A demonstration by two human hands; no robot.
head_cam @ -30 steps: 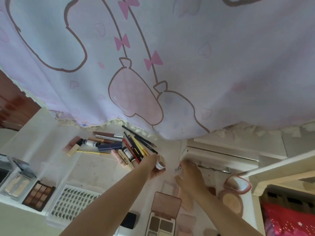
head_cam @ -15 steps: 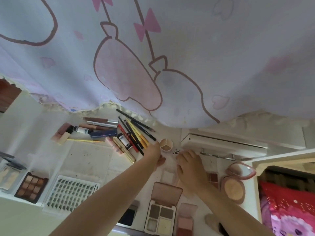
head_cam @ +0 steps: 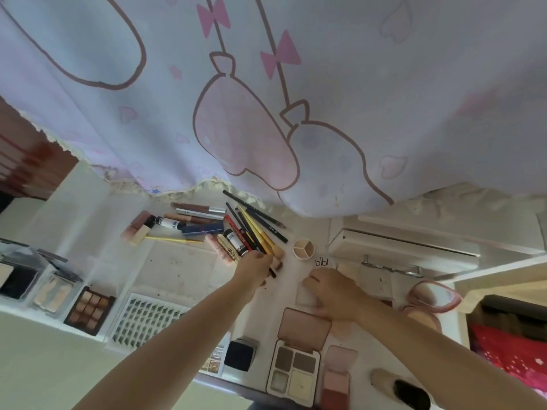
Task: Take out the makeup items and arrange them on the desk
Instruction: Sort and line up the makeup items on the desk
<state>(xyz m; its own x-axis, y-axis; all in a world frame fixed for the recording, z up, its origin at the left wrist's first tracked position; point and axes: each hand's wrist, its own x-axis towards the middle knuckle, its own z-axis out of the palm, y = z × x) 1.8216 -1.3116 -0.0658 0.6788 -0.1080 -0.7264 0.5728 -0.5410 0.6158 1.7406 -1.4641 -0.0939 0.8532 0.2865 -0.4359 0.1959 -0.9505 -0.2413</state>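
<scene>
My left hand (head_cam: 255,270) reaches to the fan of pencils, tubes and brushes (head_cam: 248,232) on the white desk (head_cam: 177,264); its fingers curl round the lower end of a dark brush (head_cam: 273,273). Right of it stands a small round open pot (head_cam: 303,247) with three sections. A white lid with dark lettering (head_cam: 324,263) lies just beyond my right hand (head_cam: 333,292). That hand rests with loose fingers on a small white square case (head_cam: 304,298).
An open four-pan palette (head_cam: 296,365), a blush palette (head_cam: 337,380) and a black compact (head_cam: 240,355) lie near the front edge. A lash tray (head_cam: 145,321), brown palette (head_cam: 88,310), pink mirror compact (head_cam: 433,295) and white drawer unit (head_cam: 402,244) surround them. A patterned curtain (head_cam: 266,99) hangs over the desk's back.
My left hand set down the round pot, then moved left onto the brushes. My right hand let the lettered lid lie and drew back onto the white case. The view tilted down.
</scene>
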